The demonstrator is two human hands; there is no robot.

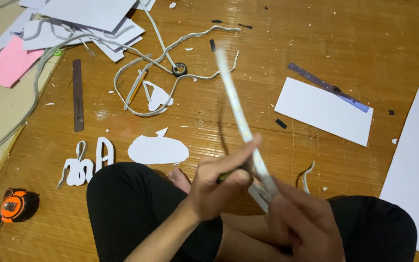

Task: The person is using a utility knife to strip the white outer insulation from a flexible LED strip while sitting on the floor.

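I sit cross-legged on a woven mat floor (316,43). A long white strip (236,104), blurred by motion, rises from my lap toward the top of the view. My left hand (217,187) pinches it near its lower part, index finger stretched along it, with a small dark-and-green object under the thumb. Its bottom end, where it seems folded double, is gripped in my right hand (301,221).
White cut-out shapes (157,149) and letter pieces (86,165) lie by my left knee. A dark ruler (77,94), pencil (136,88), tangled white cord (166,53) and tape roll (179,69) lie ahead. White sheets (323,110) sit right, paper stack (88,19) top left, orange tape measure (16,205) bottom left.
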